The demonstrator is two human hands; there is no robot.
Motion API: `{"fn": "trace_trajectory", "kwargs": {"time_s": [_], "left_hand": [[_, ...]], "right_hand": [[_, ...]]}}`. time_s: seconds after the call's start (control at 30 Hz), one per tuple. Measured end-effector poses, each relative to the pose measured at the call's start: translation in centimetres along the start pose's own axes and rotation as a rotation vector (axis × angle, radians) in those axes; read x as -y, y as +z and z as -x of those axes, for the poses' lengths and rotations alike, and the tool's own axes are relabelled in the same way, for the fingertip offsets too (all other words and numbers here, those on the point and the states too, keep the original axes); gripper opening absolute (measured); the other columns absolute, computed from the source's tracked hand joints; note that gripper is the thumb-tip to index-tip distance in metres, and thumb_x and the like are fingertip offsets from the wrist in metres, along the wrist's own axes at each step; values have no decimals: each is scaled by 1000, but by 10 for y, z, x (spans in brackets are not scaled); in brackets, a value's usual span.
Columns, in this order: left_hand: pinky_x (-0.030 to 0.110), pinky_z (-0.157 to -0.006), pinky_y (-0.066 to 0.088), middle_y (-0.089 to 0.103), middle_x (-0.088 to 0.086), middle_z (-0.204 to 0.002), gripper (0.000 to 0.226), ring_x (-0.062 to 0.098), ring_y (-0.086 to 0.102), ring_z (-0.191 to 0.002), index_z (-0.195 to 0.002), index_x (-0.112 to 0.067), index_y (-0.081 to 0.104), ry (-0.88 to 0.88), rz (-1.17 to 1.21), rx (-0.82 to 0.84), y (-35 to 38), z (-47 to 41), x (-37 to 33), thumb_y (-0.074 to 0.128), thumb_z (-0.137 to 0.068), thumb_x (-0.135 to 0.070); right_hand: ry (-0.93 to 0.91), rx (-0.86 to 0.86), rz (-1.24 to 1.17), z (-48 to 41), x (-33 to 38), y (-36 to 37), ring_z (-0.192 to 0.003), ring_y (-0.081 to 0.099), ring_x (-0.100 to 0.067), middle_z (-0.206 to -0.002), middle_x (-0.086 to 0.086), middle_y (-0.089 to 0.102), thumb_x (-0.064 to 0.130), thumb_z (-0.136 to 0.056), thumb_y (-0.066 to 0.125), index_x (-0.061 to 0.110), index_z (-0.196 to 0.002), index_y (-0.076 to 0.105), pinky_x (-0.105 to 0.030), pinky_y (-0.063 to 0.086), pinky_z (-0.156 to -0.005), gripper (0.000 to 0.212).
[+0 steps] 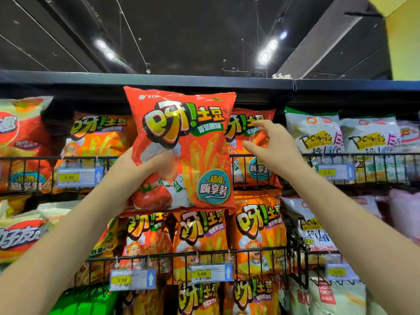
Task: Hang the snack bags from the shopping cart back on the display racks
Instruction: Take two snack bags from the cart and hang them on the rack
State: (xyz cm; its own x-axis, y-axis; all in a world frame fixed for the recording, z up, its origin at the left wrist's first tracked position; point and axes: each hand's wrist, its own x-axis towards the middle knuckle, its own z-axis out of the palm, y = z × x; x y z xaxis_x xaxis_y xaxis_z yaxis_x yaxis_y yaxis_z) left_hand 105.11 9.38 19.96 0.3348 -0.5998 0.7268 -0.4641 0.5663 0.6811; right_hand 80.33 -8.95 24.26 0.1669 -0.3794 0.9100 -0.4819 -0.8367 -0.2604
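So, nearest the camera, two bare forearms reach up from the bottom corners. The left hand point(138, 169) grips the red snack bag point(188, 142) at its lower left side, thumb curled over the front and the fingers hidden behind it. The bag is held up almost upright, leaning a bit, in front of the display, with its top edge up by the black top shelf point(181, 81). It isn't on the rack.

The right hand point(270, 148) is just to the right of the bag, holding nothing, fingers loosely spread and pointing left toward the bag's right edge. Can't tell if the fingertips actually touch anything.

Right behind that hand is a matching red bag point(254, 123) sitting behind the upper wire rail point(79, 158). Under it, a row of orange bags point(259, 228) with the same cartoon chef stands behind the lower wire rail point(250, 250), and a price tag point(211, 272) marked 5.90 is clipped on there. White bags point(316, 133) with scribbly black lettering fill the section to the right, and more red and orange bags are off to the left.

Farthest back, above the shelf, is a dark ceiling with a few ceiling lights point(264, 56).
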Motion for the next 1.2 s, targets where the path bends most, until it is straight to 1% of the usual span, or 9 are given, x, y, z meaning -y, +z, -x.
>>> {"fn": "trace_trajectory", "kwargs": {"time_s": [0.13,0.27,0.33,0.5,0.6,0.8,0.97,1.1,1.2], "left_hand": [[42,-93,58,78,-10,-112,52,12,76,-100,-123,-35,65,51,-9,-1,-2,-15,-3,84,-76,-45],[28,-99,52,53,-15,-142,99,0,60,-121,-151,-40,31,212,-161,-121,-10,-32,-9,86,-71,-59],[21,-96,52,53,-9,-141,95,-2,61,-119,-155,-38,22,334,-181,-127,-12,-36,-18,81,-81,-50],[12,-90,50,61,-12,-130,57,-4,62,-115,-142,-38,39,479,-257,-122,-25,-62,-40,70,-95,-46],[36,-102,53,56,4,-138,57,10,61,-119,-144,-43,44,502,-336,-91,-43,-83,-44,65,-92,-53],[42,-101,52,51,6,-140,58,20,58,-122,-148,-47,39,479,-525,-96,-58,-102,-28,62,-96,-55],[36,-95,55,47,2,-144,60,21,59,-120,-154,-46,29,426,-513,-86,-56,-105,0,57,-102,-38],[34,-106,48,47,-9,-152,68,10,49,-131,-159,-43,18,375,-545,-42,-58,-103,20,56,-104,-37],[34,-82,58,54,-5,-144,74,17,65,-106,-162,-39,5,314,-681,-79,-55,-100,29,52,-106,-27]], "right_hand": [[36,279,-534,19,47,-8,-116,63,-1,-129,13,65,68,-94,51,34,-145,49,-34,51,-105,62],[14,307,-545,19,72,2,-116,63,1,-134,16,62,72,-83,64,35,-153,36,-26,53,-97,84],[14,205,-549,11,80,8,-117,63,-3,-130,16,62,63,-85,72,33,-151,38,-27,56,-94,80],[-18,52,-657,-14,100,20,-115,65,-8,-123,13,66,49,-86,79,33,-147,43,-41,56,-100,73],[-48,35,-724,-29,107,27,-116,64,-7,-123,13,65,36,-88,81,31,-148,40,-36,57,-98,73],[-94,17,-726,-43,109,62,-118,64,-4,-133,11,63,24,-91,79,29,-153,36,-29,56,-99,76],[-96,40,-592,-36,105,76,-114,61,4,-125,20,63,29,-93,75,33,-153,35,-12,50,-89,72],[-27,109,-474,-27,95,87,-117,61,-6,-131,15,63,43,-93,73,33,-154,33,-27,48,-98,74],[-2,153,-343,-25,90,95,-115,61,-13,-126,12,63,53,-93,68,28,-149,36,-35,49,-96,68]]}}
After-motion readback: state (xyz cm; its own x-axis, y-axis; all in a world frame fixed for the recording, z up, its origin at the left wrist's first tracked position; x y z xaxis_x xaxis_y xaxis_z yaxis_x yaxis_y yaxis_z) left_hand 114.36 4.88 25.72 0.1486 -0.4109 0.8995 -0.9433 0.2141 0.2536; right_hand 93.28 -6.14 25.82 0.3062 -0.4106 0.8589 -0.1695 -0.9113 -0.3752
